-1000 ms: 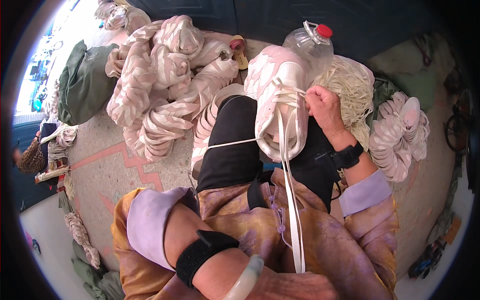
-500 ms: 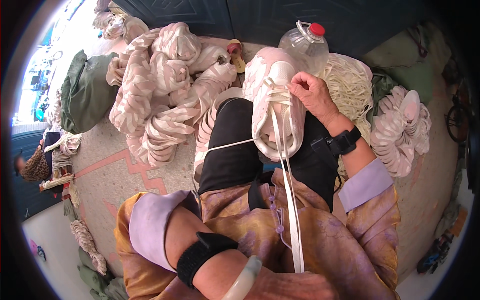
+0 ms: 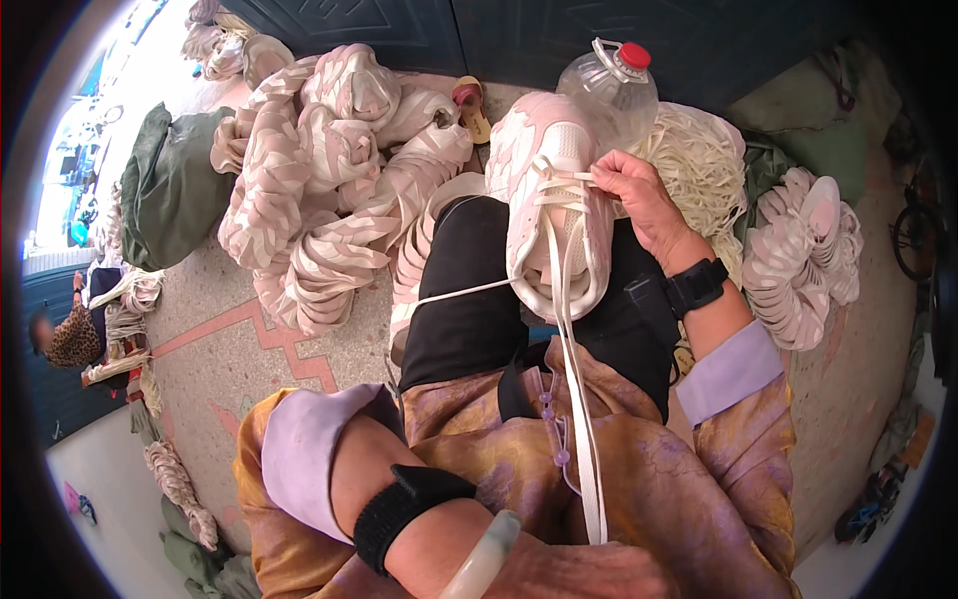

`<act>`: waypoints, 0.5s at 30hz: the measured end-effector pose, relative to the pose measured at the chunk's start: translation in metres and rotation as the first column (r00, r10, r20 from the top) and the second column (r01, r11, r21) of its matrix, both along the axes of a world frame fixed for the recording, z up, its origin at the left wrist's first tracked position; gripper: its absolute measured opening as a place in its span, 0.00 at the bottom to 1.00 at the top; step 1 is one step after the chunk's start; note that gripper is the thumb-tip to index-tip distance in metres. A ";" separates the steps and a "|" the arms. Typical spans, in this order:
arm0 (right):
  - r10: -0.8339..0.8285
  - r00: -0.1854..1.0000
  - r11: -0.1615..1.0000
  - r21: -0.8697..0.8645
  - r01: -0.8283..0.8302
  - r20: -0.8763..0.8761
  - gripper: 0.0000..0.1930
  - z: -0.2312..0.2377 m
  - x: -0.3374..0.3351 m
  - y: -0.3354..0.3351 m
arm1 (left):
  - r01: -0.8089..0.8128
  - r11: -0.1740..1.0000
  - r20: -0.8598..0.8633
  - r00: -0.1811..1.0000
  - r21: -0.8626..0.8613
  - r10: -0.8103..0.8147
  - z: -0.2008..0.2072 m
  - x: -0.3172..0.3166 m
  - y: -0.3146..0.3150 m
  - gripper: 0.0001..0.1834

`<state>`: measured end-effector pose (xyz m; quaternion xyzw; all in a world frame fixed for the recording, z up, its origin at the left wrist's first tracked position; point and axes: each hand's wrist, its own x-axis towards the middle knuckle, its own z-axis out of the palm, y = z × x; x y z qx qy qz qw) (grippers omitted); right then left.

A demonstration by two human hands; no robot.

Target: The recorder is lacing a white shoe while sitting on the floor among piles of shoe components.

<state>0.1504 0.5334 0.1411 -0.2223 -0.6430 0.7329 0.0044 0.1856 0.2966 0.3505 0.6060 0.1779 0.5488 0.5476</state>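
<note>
A pale pink and white sneaker point(image 3: 561, 120) rests on my lap between my knees, its toe pointing away from me. White laces point(image 3: 577, 399) come out of its upper eyelets and run taut toward my body, ending at my left hand point(image 3: 589, 572) by the lower edge. That hand's fingers are out of sight, but it appears closed on the laces. Over the sneaker's right side, my right hand point(image 3: 639, 195) pinches a lace strand between thumb and forefinger and holds it stretched sideways. A thin cord point(image 3: 464, 293) reaches left from the shoe's collar across my thigh.
Bundles of pink and white shoe pieces point(image 3: 329, 190) lie on the floor at left, with more point(image 3: 798, 260) at right. Beside the sneaker are a clear red-capped jug point(image 3: 614, 95) and piled laces point(image 3: 694, 160). A green sack point(image 3: 170, 185) and another person point(image 3: 75, 334) are far left.
My right hand has shifted slightly right and drawn a lace strand out sideways from the sneaker. The left hand stays almost where it was, with the laces still taut.
</note>
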 end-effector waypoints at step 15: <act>-0.196 0.955 0.866 0.418 0.276 -0.224 0.03 0.003 0.038 -0.026 | -0.642 0.734 -0.901 0.153 0.221 0.405 -0.111 -0.070 0.028 0.08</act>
